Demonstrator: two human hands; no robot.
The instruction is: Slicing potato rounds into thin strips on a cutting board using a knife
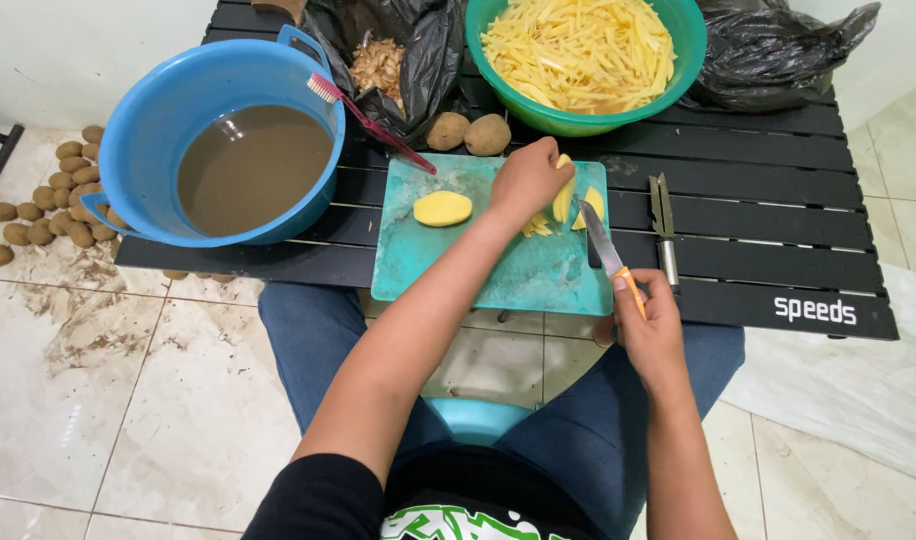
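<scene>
— While my right hand [650,325] wraps its fingers around the knife [608,252], where's the potato?
— Just beyond the blade, under my left hand [526,180]: fingers pinch the peeled potato piece [564,195] upright on the cutting board [498,262], presumably steadying it. My wrist's bent, forearm reaching across.
</scene>
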